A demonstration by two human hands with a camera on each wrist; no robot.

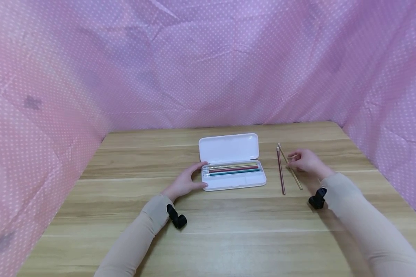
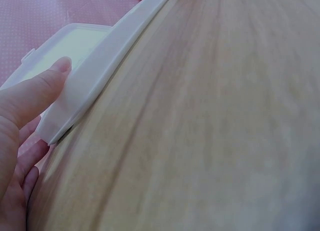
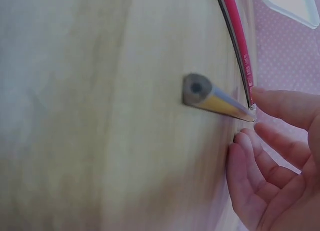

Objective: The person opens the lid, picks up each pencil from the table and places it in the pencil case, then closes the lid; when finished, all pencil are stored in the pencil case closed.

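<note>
A white pencil case [image 1: 234, 181] lies with its lid [image 1: 228, 148] raised, and several coloured pencils [image 1: 234, 169] sit in its upper compartment. My left hand [image 1: 184, 182] holds the case's left end, its thumb [image 2: 61, 66] against the front wall and its fingers round the back corner. To the right of the case, my right hand [image 1: 308, 161] pinches a gold pencil [image 1: 294, 177] at its middle between thumb and forefinger. This pencil's unsharpened end [image 3: 196, 88] points toward the right wrist camera. A dark red pencil [image 1: 281, 173] rests just left of it.
The wooden table [image 1: 228, 238] carries all these things. A pink dotted cloth [image 1: 208, 77] hangs behind it and along both sides. A black wrist camera [image 1: 176, 217] is strapped to the left sleeve, another black camera [image 1: 317, 198] to the right.
</note>
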